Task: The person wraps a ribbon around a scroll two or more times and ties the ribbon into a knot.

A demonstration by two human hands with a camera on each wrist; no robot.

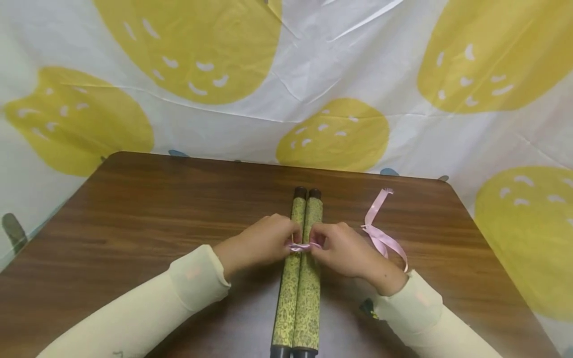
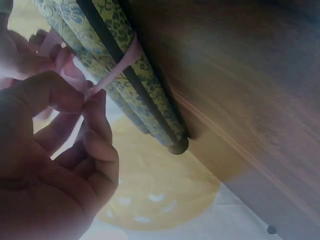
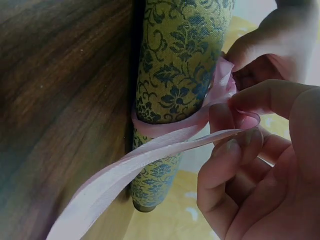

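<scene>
Two long scrolls, a left one (image 1: 287,298) and a right one (image 1: 309,298), lie side by side on the table, covered in yellow-green floral brocade with dark end knobs. A pink ribbon (image 3: 160,131) runs around them. My left hand (image 1: 270,238) pinches the ribbon on top of the scrolls between thumb and fingertips. Just right of it, my right hand (image 1: 342,248) pinches another part, where the right wrist view shows a small loop at the fingertips. Bunched ribbon sits between the hands. A long ribbon tail (image 3: 95,195) trails away from the right hand.
Pink ribbon lengths (image 1: 380,238) lie on the brown wooden table (image 1: 201,199) beyond the right hand. By the right cuff is a small dark green and yellow thing (image 1: 368,307). A white cloth with yellow fruit shapes (image 1: 313,64) hangs behind the table.
</scene>
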